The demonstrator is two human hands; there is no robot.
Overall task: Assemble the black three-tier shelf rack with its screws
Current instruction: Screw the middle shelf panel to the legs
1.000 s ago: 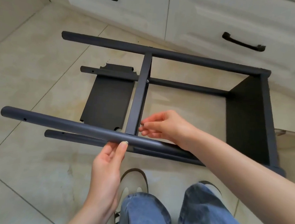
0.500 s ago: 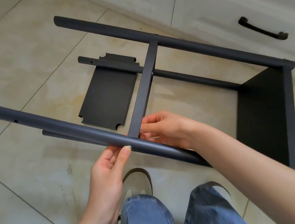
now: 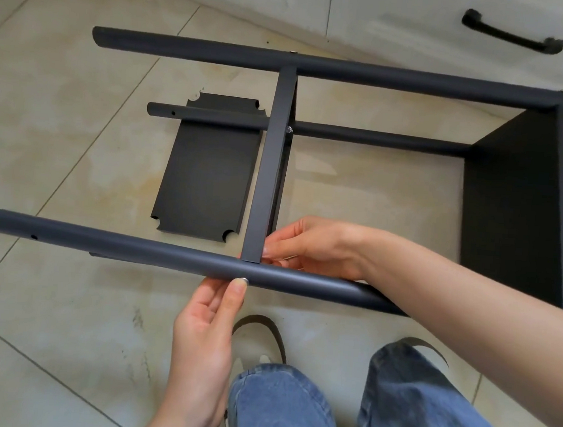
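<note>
Nearest me, my left hand (image 3: 207, 322) lies open, fingers straight, one fingertip pressing the near post (image 3: 155, 254) of the rack, which lies on its side on the floor. Just beyond, my right hand (image 3: 314, 246) pinches at the middle shelf (image 3: 270, 165) joint; what it holds I cannot tell. Farther right, the end shelf (image 3: 512, 211) looks fitted. The third shelf panel (image 3: 205, 173) lies loose on the tiles, so I judge about a third remains.

Open bays between rack posts (image 3: 109, 245), middle shelf (image 3: 270, 165) divides them, end shelf (image 3: 512, 211) walls the right
</note>
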